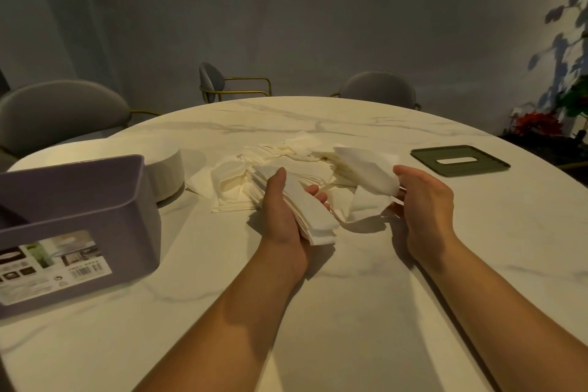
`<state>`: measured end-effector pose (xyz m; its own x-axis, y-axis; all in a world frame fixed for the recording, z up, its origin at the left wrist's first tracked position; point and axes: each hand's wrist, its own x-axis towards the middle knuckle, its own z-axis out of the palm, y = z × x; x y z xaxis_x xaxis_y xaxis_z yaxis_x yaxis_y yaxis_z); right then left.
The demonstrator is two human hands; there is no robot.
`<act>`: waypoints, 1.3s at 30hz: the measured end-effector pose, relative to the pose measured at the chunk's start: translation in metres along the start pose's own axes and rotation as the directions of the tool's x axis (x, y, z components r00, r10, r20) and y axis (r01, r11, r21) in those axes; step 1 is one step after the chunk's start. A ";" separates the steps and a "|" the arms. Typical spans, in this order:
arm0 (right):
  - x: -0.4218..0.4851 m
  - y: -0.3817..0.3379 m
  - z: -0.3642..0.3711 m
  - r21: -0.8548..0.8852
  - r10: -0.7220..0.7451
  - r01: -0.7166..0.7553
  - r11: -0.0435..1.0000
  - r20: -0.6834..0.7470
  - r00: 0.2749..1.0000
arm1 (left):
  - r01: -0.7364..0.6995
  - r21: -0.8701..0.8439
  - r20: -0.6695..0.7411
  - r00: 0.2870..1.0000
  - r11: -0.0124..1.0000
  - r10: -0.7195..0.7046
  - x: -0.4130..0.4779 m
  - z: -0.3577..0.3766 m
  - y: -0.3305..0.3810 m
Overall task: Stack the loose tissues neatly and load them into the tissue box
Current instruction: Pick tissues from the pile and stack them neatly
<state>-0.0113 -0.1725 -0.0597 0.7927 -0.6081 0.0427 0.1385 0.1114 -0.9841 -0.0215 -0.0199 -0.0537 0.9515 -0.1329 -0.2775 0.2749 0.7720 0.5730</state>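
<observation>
Marble table (350, 312); left hand (281, 216) grips flat tissue stack (310, 212), right hand (423, 207) pinches limp tissue (369, 175).

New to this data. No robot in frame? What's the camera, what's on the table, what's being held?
No machine here: a person works with bare hands, filmed by one wide-angle camera worn on the head, looking forward and down. The left hand grips a stack of folded tissues, thumb on top. The right hand pinches a single tissue. Behind them a pile of loose tissues lies on the marble table. At left stands the open purple tissue box; a green slotted lid lies apart at right.
</observation>
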 end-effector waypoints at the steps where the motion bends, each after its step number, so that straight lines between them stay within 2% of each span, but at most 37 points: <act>1: 0.000 0.001 -0.001 -0.008 -0.016 0.016 1.000 0.005 1.000 | 0.005 -0.002 0.000 1.000 1.000 -0.005 0.000 0.000 0.000; 10: 0.006 0.006 -0.007 0.000 0.055 -0.055 0.999 0.020 0.998 | 0.011 -0.011 -0.011 1.000 1.000 -0.011 -0.003 0.002 0.001; 13: 0.007 0.006 -0.005 -0.095 0.060 -0.051 0.994 0.092 0.994 | 0.025 -0.003 0.006 1.000 1.000 -0.025 -0.004 0.002 0.001; 15: 0.005 0.006 -0.004 -0.207 0.014 0.015 0.978 0.139 0.990 | 0.033 0.008 0.012 0.999 0.999 -0.033 -0.004 0.002 0.001; 17: 0.005 0.007 -0.003 -0.399 -0.107 0.200 0.895 0.242 0.964 | 0.038 0.026 0.018 0.999 0.999 -0.039 -0.005 0.002 0.001; 19: 0.003 0.007 -0.002 -0.580 -0.116 0.343 0.739 0.392 0.913 | 0.034 0.058 0.017 0.999 0.998 -0.035 -0.005 0.002 0.001; 21: 0.001 0.008 0.000 -0.696 -0.041 0.394 0.600 0.465 0.884 | 0.031 0.084 0.013 0.999 0.996 -0.032 -0.005 0.002 0.001; 23: 0.000 0.009 0.000 -0.780 0.002 0.417 0.467 0.473 0.881 | 0.028 0.095 0.007 1.000 0.995 -0.029 -0.005 0.003 0.002; 25: 0.000 0.008 -0.002 -0.804 -0.015 0.439 0.401 0.473 0.881 | 0.024 0.100 0.004 1.000 0.995 -0.024 -0.005 0.002 0.001; 31: 0.004 0.008 -0.008 -0.789 -0.072 0.411 0.457 0.427 0.901 | 0.011 0.125 0.004 1.000 0.992 -0.012 -0.002 0.001 0.000; 37: 0.004 0.002 -0.010 -0.659 -0.141 0.318 0.681 0.308 0.941 | -0.012 0.108 0.026 1.000 0.994 0.010 0.002 -0.001 -0.001; 39: 0.005 -0.001 -0.009 -0.594 -0.124 0.250 0.764 0.246 0.961 | -0.006 0.102 0.026 1.000 0.995 0.003 0.003 -0.001 -0.001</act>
<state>-0.0124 -0.1829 -0.0599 0.8908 -0.4054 0.2053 -0.0486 -0.5341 -0.8441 -0.0195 -0.0206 -0.0561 0.9557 -0.1465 -0.2552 0.2818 0.7056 0.6501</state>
